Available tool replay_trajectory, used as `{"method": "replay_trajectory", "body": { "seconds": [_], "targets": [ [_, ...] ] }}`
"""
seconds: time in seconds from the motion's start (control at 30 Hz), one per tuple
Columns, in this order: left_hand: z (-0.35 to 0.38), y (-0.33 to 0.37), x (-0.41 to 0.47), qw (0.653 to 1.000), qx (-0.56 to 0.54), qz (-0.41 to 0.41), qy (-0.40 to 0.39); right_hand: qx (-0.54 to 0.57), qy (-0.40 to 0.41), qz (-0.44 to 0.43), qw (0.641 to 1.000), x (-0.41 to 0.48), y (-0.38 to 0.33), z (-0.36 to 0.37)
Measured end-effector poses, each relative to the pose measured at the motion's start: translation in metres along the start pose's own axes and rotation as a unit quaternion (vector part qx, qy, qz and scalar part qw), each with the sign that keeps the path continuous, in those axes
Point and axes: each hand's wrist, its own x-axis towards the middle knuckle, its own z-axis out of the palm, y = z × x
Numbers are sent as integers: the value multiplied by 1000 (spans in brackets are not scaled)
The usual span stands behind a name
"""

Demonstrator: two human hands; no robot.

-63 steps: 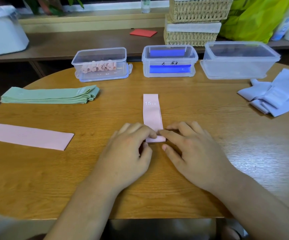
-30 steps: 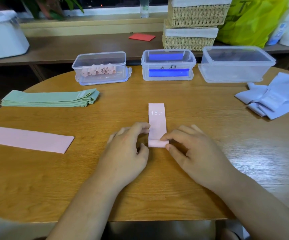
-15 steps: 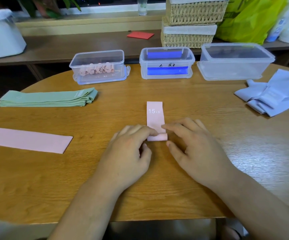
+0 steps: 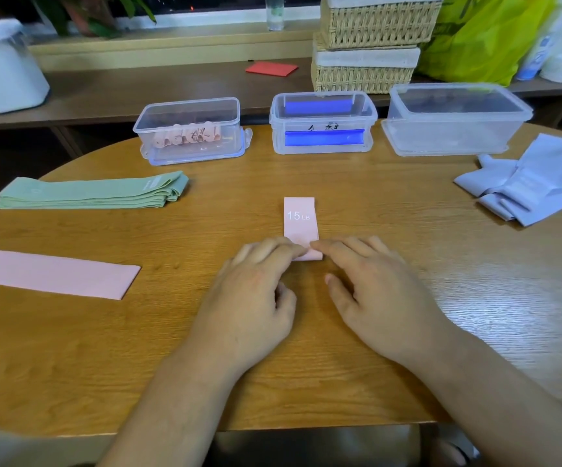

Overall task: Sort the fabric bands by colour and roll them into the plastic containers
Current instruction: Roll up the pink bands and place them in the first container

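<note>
**Fingertips down on the roll: left hand (image 4: 256, 298) and right hand (image 4: 380, 298) on the pink band (image 4: 299, 219)**

Over to the left hand: the fingers are stretched forward and only gently bent. The fingertips lie on top of the rolled near end (image 4: 311, 255) of the pink band, and the thumb sits back on the near side, off the fabric. The right hand mirrors it, fingers extended and the index fingertip on the roll from the right, thumb splayed out and clear of the band. Nothing is wrapped or pinched, as both hands simply press down from above, index fingertips almost tip to tip.

The band itself lies mid-table (image 4: 306, 382) and runs away from the person. Its far part is flat, with "15 LB" printed in white.

At near left a second pink band (image 4: 53, 273) lies flat and runs off the left edge of the view. Beyond it sits a neat stack of green bands (image 4: 94, 192), and over on the right is a loose pile of lavender bands (image 4: 535, 183).

Along the far edge stand three clear containers in a row:
- The left container (image 4: 190, 109) has pink rolls (image 4: 188, 136) inside.
- The middle container (image 4: 323, 96) shows blue strips through its walls.
- The right container (image 4: 454, 129) has contents that cannot be made out.

On the shelf behind are wicker baskets (image 4: 373, 45), a yellow-green bag (image 4: 481, 35) and a red card (image 4: 271, 68)
</note>
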Motion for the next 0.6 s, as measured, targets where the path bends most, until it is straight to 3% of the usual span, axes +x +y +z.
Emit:
{"method": "replay_trajectory", "body": {
  "seconds": [0.2,0.43,0.6],
  "targets": [
    [2,0,5,1000,5,-20,-2,-4,11,-6,1000,15,-3,3],
    [4,-4,7,991,-107,-70,43,5,47,-2,999,18,1,1],
    [2,-8,3,990,-119,-69,44,68,50,-9,996,2,1,-2]
  ]
}}
